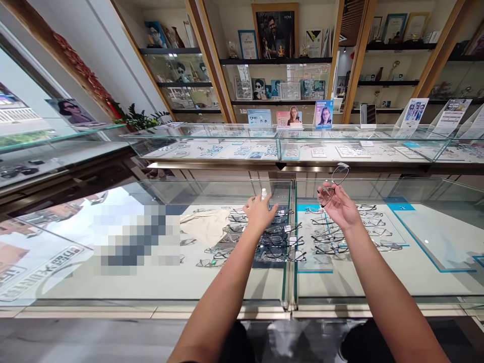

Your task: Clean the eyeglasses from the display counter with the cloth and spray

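Note:
In the head view my right hand [342, 209] is raised over the glass counter, palm up, with its fingers closed on a pair of thin-rimmed eyeglasses [341, 174]. One lens stands up above the fingertips, the other lies against the fingers. My left hand [260, 214] is at a small white-capped bottle [263, 193], thumb and fingers apart. Most of the bottle is hidden behind this hand, so firm contact cannot be made out. Left of that hand lies a cream cloth [207, 225] on the glass.
Rows of eyeglasses [278, 241] show in the counter under both arms. A metal-edged seam [292, 252] divides the glass counter. Farther back stands another display case [227, 151] topped with advertising cards [290, 117]. Shelves [276, 61] with framed pictures line the wall.

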Action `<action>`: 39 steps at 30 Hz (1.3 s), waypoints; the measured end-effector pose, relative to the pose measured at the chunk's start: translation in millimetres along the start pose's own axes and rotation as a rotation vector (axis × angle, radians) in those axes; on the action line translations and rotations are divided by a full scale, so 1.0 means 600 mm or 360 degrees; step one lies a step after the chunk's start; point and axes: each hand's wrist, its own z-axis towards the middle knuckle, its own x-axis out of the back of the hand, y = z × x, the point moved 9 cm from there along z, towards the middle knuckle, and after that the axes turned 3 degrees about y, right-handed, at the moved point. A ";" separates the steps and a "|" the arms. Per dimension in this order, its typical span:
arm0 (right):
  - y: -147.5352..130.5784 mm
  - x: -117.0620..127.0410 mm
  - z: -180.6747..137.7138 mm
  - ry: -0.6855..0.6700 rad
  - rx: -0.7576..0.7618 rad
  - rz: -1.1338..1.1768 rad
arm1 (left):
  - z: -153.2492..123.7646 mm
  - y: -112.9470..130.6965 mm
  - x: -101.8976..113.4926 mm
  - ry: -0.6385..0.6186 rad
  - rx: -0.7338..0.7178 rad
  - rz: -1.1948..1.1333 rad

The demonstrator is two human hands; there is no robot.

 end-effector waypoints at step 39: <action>0.056 -0.042 -0.026 0.0005 -0.0056 -0.0609 | -0.078 0.156 0.015 -0.1296 0.0243 -0.2859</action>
